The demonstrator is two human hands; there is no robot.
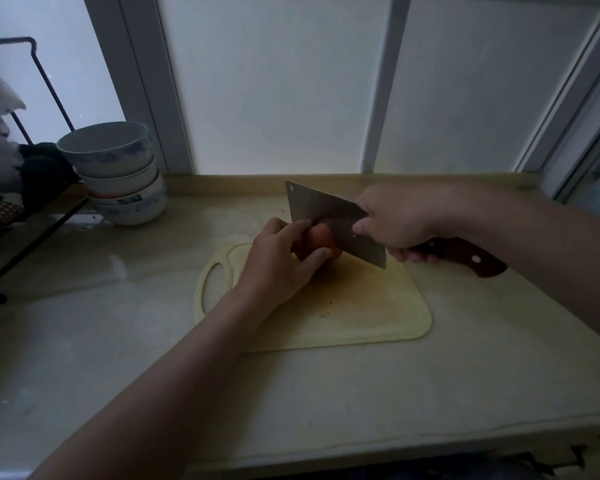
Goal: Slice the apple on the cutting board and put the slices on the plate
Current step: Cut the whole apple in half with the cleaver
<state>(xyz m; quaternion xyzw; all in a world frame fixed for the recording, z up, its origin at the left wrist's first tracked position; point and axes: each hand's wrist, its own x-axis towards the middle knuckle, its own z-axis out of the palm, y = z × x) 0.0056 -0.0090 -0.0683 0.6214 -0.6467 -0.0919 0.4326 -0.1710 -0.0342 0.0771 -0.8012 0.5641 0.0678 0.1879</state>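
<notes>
A reddish apple (321, 239) rests on the pale cutting board (361, 306) near its far edge. My left hand (281, 261) wraps over the apple from the left, thumb and fingers on it. My right hand (399, 220) grips a broad cleaver (326, 216) by its dark wooden handle (465, 259), index finger along the blade. The blade stands edge-down against the right side of the apple, partly covering it. No plate is in view.
A stack of white and blue bowls (118, 174) stands at the back left of the counter, beside a black wire rack (21, 237). A wet patch (115, 268) lies left of the board. A window frame runs along the back.
</notes>
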